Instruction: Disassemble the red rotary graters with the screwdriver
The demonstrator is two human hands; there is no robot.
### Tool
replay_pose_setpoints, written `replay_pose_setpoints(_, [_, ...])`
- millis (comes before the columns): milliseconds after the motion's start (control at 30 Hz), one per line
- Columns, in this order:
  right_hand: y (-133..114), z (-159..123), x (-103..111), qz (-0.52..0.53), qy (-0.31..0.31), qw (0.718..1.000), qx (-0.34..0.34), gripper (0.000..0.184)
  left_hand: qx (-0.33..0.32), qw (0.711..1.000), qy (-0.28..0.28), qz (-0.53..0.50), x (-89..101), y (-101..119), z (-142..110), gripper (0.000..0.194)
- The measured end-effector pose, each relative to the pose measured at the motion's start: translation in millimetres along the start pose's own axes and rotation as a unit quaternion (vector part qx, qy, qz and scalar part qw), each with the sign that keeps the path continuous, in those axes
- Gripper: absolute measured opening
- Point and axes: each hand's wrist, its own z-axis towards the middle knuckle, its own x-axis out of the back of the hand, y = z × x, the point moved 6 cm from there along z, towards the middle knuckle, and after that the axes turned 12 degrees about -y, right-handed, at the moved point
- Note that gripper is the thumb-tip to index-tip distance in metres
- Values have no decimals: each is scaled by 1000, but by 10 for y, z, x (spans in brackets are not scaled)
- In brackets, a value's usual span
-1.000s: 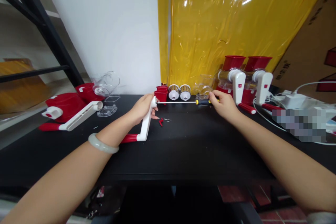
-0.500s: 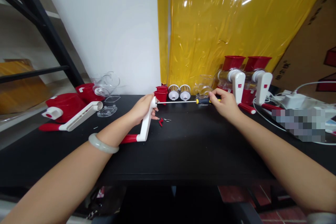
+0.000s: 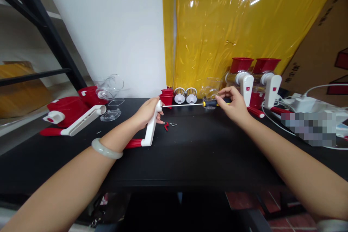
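My left hand is closed around the upper end of a white crank handle, whose red grip points left below my wrist. A screwdriver with a yellow-and-black handle lies level between my hands. Its thin shaft reaches to the round end of the crank; the tip is hidden there. My right hand holds the screwdriver handle between thumb and fingers, with the fingers partly lifted around it. Just right of my left hand, a small red part and some tiny metal pieces lie on the black table.
Red grinder bases and another white crank stand at left, near clear plastic parts. Two grater drums and red hoppers sit at the back. Assembled grinders stand at right, beside white cables and plugs.
My right hand's fingers have loosened and shifted around the screwdriver handle, rising slightly. The left hand and crank stay in place, with the shaft still at the crank's end.
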Motion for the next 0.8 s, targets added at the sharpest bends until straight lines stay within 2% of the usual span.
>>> replay_pose_setpoints(133, [27, -3, 1, 47, 7, 999, -19, 35, 3, 1000, 7, 0, -2, 6, -11, 24])
replay_pose_setpoints(267, [123, -9, -52, 81, -4, 995, -63, 35, -12, 1000, 11, -4, -9, 38, -22, 26])
replay_pose_setpoints(367, [285, -25, -153, 134, -37, 979, -149, 34, -22, 1000, 19, 3, 0, 53, -18, 26])
replay_pose_setpoints(467, [359, -43, -264, 168, -102, 959, -203, 40, -30, 999, 18, 22, 11, 48, -1, 25])
replay_pose_setpoints(600, [346, -62, -307, 94, -173, 953, -231, 48, -43, 998, 10, 37, 23, 31, 26, 25])
replay_pose_setpoints(700, [322, -56, -272, 15, -177, 958, -225, 47, -45, 998, 9, 40, 30, 18, 36, 25])
replay_pose_setpoints(800, [275, -34, -243, -39, -170, 967, -184, 46, -45, 998, 9, 45, 33, 13, 40, 25])
